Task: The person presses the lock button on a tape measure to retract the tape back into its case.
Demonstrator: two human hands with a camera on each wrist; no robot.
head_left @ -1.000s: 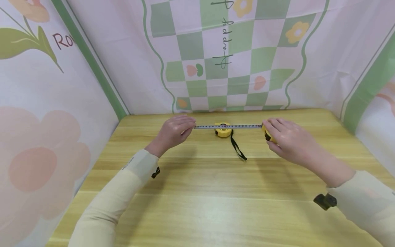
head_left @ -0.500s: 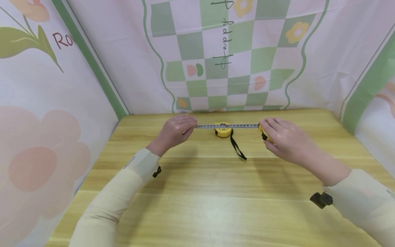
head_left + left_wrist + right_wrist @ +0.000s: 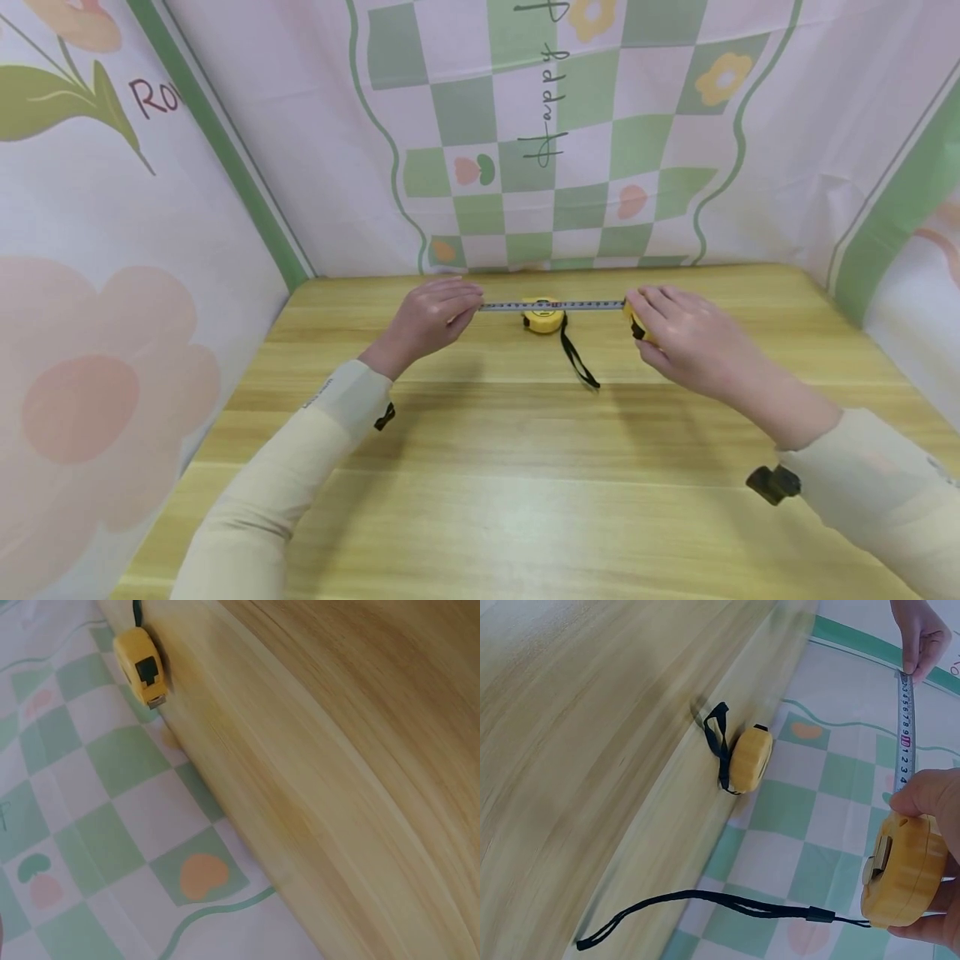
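My right hand grips a yellow tape measure, its thumb by the slot where the blade comes out. The printed metal blade runs straight across to my left hand, whose thumb and fingers pinch its free end. Below the blade, a second yellow tape measure with a black wrist strap rests near the table's back edge; the blade overlaps its top in the head view. From the held tape measure hangs another black strap. The left wrist view shows hardly any of my left hand.
The wooden table meets a fabric backdrop with green checks at its back edge. Printed fabric also stands along the left side, and more on the right.
My right hand has moved left with the tape measure and my left hand slightly right. The stretch of blade between them has grown shorter. The second tape measure lies where it was.
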